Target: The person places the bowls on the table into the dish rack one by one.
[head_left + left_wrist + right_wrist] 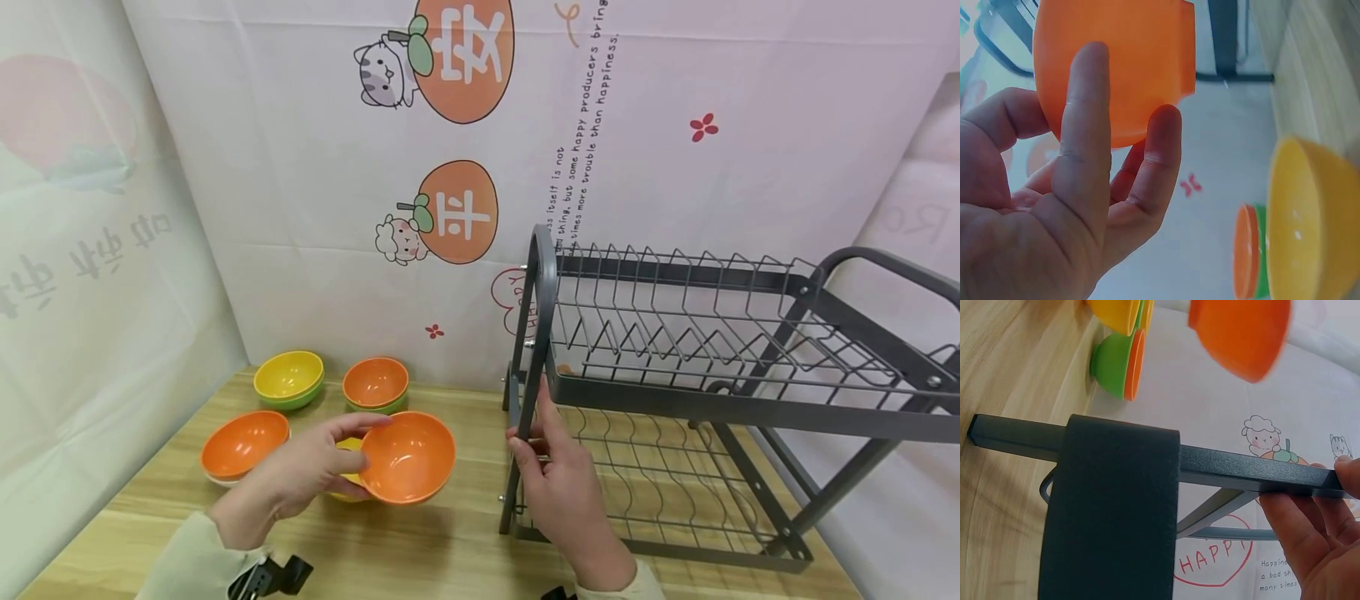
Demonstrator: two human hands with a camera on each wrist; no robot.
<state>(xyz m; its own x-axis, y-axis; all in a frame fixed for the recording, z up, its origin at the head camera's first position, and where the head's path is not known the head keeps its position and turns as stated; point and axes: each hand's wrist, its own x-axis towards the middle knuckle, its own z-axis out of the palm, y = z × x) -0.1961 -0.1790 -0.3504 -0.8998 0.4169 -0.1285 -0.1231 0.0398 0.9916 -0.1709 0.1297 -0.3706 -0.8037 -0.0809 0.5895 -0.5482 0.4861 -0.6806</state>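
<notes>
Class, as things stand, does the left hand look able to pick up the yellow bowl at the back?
Probably not yet: the left hand holds an orange bowl. Otherwise, the way across the table to the yellow bowl looks free.

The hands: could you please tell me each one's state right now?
Left hand: holding an orange bowl.
Right hand: gripping a dark post of the two-tier dish rack.

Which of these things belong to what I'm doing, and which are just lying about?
Seemingly in use:
- orange bowl in your left hand
- rack your right hand grips

Lying about, untouched:
- yellow bowl
- yellow-green stack
- orange-green stack
- orange-white stack
</notes>
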